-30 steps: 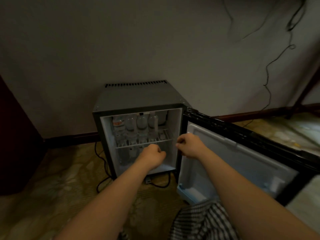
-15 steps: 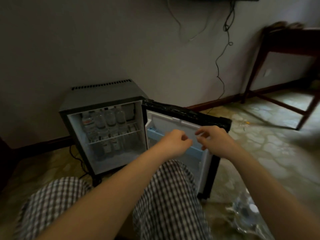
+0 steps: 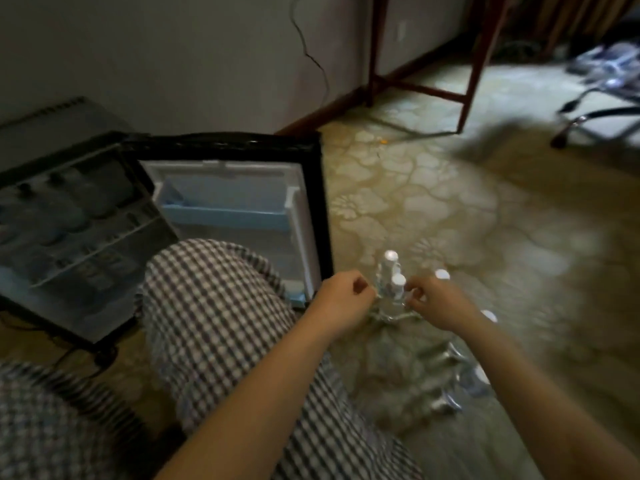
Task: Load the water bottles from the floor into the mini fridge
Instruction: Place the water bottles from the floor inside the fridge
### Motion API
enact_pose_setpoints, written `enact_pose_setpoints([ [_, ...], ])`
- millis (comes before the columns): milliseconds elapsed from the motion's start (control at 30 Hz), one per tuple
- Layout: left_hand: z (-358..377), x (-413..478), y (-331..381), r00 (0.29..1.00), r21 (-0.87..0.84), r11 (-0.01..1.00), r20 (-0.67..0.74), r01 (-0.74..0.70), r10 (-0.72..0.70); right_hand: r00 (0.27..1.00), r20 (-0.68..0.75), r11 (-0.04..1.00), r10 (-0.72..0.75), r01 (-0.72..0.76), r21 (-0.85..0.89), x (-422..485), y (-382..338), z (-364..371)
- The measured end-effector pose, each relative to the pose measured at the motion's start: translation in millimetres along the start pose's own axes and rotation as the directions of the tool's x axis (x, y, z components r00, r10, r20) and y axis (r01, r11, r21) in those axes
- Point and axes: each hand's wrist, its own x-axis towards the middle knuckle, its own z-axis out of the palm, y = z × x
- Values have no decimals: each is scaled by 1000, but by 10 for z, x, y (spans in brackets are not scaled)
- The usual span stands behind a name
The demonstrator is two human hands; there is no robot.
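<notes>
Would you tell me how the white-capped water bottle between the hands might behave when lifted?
The water bottle stands tall and narrow, so a nudge could tip it. Its clear plastic body looks thin, so it may flex under a squeeze.

Plain grey wall [image 3: 173,46], thin dark cable [image 3: 306,53] hanging down on it. Dark wooden baseboard [image 3: 325,110] along bottom. Floor [image 3: 433,188] beige with pale flower pattern. Red-brown wooden table legs [image 3: 374,46] beside wall. Wheeled chair base [image 3: 609,112] blurred at right edge. Light dim
</notes>
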Motion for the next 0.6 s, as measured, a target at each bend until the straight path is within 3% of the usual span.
enact_pose_setpoints([
  [167, 423, 38, 0, 995, 12, 1000, 104, 9, -10, 983, 37, 977, 180, -174, -125, -195, 712, 366],
  [333, 883, -19, -16, 960, 29, 1000, 280, 12, -20, 919, 51, 857, 391, -343, -386, -423, 1236, 788],
  [433, 1007, -30, -42, 935, 73, 997, 354, 10, -35, 861, 111, 837, 497, -441, -324, -492, 1318, 903],
  [600, 990, -1, -61, 940, 71, 997, 334, 44, -65, 907, -67, 888, 416, -421, -187, -605, 1348, 1047],
])
